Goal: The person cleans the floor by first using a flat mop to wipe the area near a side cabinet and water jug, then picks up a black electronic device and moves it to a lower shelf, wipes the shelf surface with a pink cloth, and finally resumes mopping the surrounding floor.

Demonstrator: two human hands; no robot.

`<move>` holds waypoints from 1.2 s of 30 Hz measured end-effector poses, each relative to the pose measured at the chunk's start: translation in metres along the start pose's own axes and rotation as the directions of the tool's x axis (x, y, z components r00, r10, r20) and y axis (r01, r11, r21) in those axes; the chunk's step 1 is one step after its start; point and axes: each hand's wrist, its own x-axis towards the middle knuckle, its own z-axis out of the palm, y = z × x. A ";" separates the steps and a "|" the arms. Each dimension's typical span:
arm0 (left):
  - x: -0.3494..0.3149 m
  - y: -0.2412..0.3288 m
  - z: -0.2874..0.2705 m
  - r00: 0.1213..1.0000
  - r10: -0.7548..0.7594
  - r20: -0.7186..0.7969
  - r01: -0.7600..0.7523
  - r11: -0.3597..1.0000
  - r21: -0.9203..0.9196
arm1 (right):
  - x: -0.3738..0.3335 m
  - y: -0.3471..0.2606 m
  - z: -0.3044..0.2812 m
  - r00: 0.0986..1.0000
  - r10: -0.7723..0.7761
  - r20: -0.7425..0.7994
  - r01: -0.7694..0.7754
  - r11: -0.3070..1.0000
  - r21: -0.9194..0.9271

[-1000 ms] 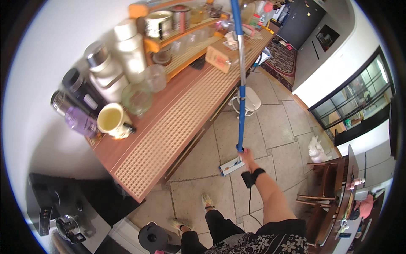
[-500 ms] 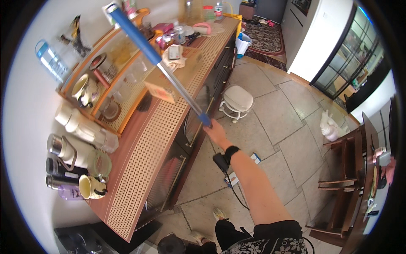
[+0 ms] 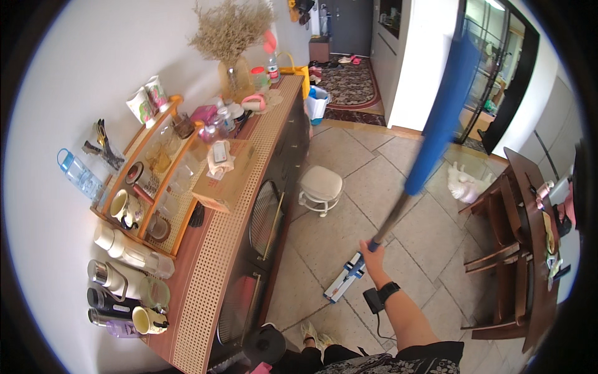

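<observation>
My right hand is closed round the lower part of a flat mop's pole. The blue grip end of the pole leans up to the right, toward the camera. Below the hand, the flat mop head, white and blue, rests on the tiled floor. A black band with a small box and a cable sits on my right wrist. My left hand is not in the picture.
Along the left runs a sideboard with cups, flasks and a cardboard box. A low wheeled stool stands beside it. At the right are wooden chairs and a white cat. A black round-topped object stands by my feet.
The mop pole has swung from leaning left over the sideboard to leaning right over the floor. My right hand has moved right and down with it, and the view has shifted.
</observation>
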 end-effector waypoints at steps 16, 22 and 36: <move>0.094 0.025 0.027 0.968 0.184 0.174 -0.201 0.976 0.088 | -0.073 0.049 -0.153 0.936 0.317 -0.153 -0.239 0.891 0.386; 0.091 0.023 0.067 0.958 0.257 0.126 -0.267 0.961 0.067 | -0.058 0.063 -0.178 0.929 0.348 -0.130 -0.276 0.881 0.385; 0.053 0.022 0.238 0.948 0.319 0.010 -0.312 0.934 -0.177 | 0.095 0.085 -0.248 0.947 0.308 -0.087 -0.189 0.757 0.625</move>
